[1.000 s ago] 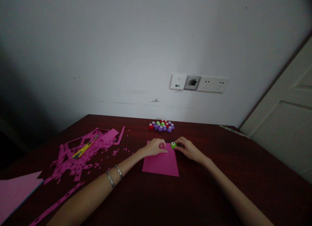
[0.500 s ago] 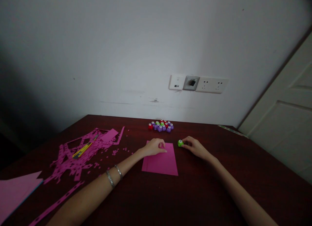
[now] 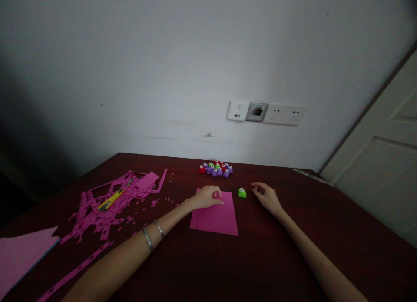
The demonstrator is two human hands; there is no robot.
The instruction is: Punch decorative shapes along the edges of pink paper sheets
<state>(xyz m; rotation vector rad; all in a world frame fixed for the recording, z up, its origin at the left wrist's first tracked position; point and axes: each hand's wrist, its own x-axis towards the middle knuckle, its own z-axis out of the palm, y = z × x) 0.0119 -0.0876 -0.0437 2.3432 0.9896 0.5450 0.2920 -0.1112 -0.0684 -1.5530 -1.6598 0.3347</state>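
Observation:
My left hand (image 3: 207,197) is over the upper part of a pink paper sheet (image 3: 216,219), its fingers curled in toward the thumb. Whether something small sits between those fingertips I cannot make out. Just right of the sheet a small green craft punch (image 3: 242,193) stands on the dark table. My right hand (image 3: 264,195) is a little to the right of that punch, fingers slightly apart and holding nothing. Behind both hands, a cluster of red, purple and green punches (image 3: 215,171) stands near the wall.
Punched pink paper scraps (image 3: 94,219) cover the left of the table (image 3: 182,267), with a yellow utility knife (image 3: 114,198) on top. Pink sheets (image 3: 26,254) lie at the near left edge. A thin strip (image 3: 311,176) lies at the far right, below wall sockets (image 3: 283,114).
My right hand has let go of the green punch and drawn away to the right. The punch now stands alone. My left hand stays over the pink sheet.

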